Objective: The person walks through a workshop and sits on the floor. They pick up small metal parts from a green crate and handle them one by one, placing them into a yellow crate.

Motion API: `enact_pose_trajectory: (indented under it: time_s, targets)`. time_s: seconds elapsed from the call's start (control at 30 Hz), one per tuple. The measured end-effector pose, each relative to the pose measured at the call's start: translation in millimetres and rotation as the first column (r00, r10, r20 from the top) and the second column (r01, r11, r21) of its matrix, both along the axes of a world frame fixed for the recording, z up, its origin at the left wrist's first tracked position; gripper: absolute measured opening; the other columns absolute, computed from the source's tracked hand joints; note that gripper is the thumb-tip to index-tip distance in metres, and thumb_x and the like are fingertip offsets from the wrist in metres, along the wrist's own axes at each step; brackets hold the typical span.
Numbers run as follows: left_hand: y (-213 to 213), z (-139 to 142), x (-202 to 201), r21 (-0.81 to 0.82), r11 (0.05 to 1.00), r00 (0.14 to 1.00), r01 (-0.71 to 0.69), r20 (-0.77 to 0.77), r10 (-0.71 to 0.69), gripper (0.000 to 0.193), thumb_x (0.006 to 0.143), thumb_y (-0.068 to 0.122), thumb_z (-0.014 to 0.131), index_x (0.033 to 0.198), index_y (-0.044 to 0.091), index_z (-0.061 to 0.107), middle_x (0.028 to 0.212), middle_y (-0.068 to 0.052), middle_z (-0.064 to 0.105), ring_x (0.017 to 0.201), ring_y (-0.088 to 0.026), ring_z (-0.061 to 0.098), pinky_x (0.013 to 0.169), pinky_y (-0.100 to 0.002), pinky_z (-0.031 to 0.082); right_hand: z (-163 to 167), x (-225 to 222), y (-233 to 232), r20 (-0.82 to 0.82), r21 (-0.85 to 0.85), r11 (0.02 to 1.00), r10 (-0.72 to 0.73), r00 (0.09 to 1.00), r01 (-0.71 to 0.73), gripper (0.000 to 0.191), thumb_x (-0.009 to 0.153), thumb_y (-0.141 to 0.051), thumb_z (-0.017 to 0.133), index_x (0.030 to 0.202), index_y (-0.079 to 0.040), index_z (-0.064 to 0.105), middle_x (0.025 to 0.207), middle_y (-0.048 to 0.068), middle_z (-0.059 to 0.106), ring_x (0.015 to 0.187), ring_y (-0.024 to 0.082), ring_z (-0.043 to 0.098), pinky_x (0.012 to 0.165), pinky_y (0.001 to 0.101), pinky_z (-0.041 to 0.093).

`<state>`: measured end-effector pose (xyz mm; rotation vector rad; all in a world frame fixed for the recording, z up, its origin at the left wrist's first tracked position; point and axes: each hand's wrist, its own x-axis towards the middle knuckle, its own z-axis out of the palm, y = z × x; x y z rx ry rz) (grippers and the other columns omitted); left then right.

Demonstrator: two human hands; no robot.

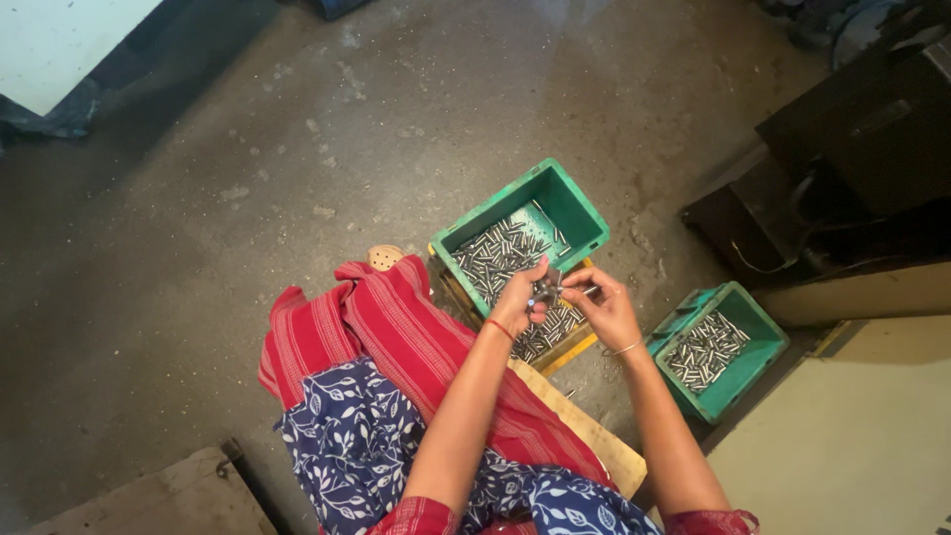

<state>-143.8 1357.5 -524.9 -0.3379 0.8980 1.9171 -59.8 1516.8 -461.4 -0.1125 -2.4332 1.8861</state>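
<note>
My left hand [519, 296] is closed around a small bunch of short metal pins [546, 289], held over a green plastic crate [551, 194] full of the same pins. My right hand [605, 305] sits just to the right, its fingers pinching a single pin [588, 290] close to the bunch. The two hands nearly touch. A thin red thread circles my left wrist and a bangle my right wrist. The green crate rests on a yellow crate [573, 351] that shows below it.
A second, smaller green crate [760, 326] with several metal pins stands on the concrete floor to the right. Dark machinery [842, 149] fills the upper right. A wooden board [594, 436] lies by my knee, a pallet corner [168, 495] at bottom left.
</note>
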Motion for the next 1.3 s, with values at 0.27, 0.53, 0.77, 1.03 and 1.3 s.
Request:
enact_pose_trajectory:
  time_s: [0.27, 0.53, 0.77, 1.03, 1.3]
  targets:
    - [0.6, 8.3, 6.2, 0.000, 0.999, 0.995, 0.035, -0.094, -0.034, 0.041, 0.097, 0.052, 0.058, 0.088, 0.013, 0.057, 0.066, 0.001, 0.056, 0.041, -0.007, 0.036, 0.034, -0.022, 0.022, -17.9, 1.6, -3.9, 0.124, 0.150, 0.984, -0.117, 0.985, 0.099, 0.020, 0.090, -0.017, 0.076, 0.106, -0.004, 0.073, 0.089, -0.001, 0.070, 0.080, 0.006, 0.060, 0.071, 0.0227, 0.049]
    - [-3.7, 9.5, -3.7, -0.056, 0.974, 0.975, -0.221, -0.036, 0.219, 0.045, 0.100, 0.054, 0.057, 0.093, 0.010, 0.050, 0.066, -0.003, 0.051, 0.043, -0.009, 0.038, 0.035, -0.024, 0.025, 0.4, 24.1, 8.5, 0.283, -0.690, 0.687, -0.030, 0.959, 0.225, 0.022, 0.085, -0.023, 0.069, 0.096, -0.005, 0.066, 0.091, 0.002, 0.072, 0.080, 0.014, 0.068, 0.064, 0.0294, 0.056]
    - [4.0, 1.0, 4.3, -0.070, 0.960, 0.962, -0.271, -0.043, 0.269, 0.041, 0.100, 0.051, 0.054, 0.093, 0.011, 0.049, 0.066, -0.002, 0.051, 0.043, -0.013, 0.044, 0.033, -0.026, 0.024, 13.3, 11.9, -58.8, -0.016, 0.277, 0.944, -0.184, 0.983, 0.181, 0.032, 0.091, -0.010, 0.076, 0.123, -0.012, 0.074, 0.074, 0.002, 0.052, 0.061, 0.012, 0.052, 0.058, 0.0302, 0.044]
    - [1.9, -9.1, -0.1, -0.024, 0.985, 0.983, -0.168, 0.076, 0.170, 0.044, 0.103, 0.056, 0.051, 0.085, 0.016, 0.050, 0.060, 0.004, 0.042, 0.040, -0.007, 0.036, 0.033, -0.023, 0.023, 21.2, 1.1, -47.2, -0.380, 0.604, 0.785, 0.135, 0.915, 0.135, 0.029, 0.089, -0.009, 0.072, 0.116, -0.018, 0.079, 0.076, 0.004, 0.061, 0.068, 0.015, 0.066, 0.059, 0.0308, 0.052]
    - [2.3, 8.5, 3.0, 0.030, 0.997, 0.997, -0.074, -0.006, 0.074, 0.044, 0.101, 0.055, 0.054, 0.093, 0.012, 0.058, 0.064, 0.002, 0.050, 0.042, -0.007, 0.040, 0.034, -0.022, 0.027, -26.6, 6.4, -23.2, 0.180, -0.459, 0.853, -0.183, 0.966, 0.247, 0.019, 0.108, -0.027, 0.053, 0.117, -0.010, 0.056, 0.078, -0.005, 0.052, 0.053, 0.002, 0.037, 0.046, 0.0188, 0.027]
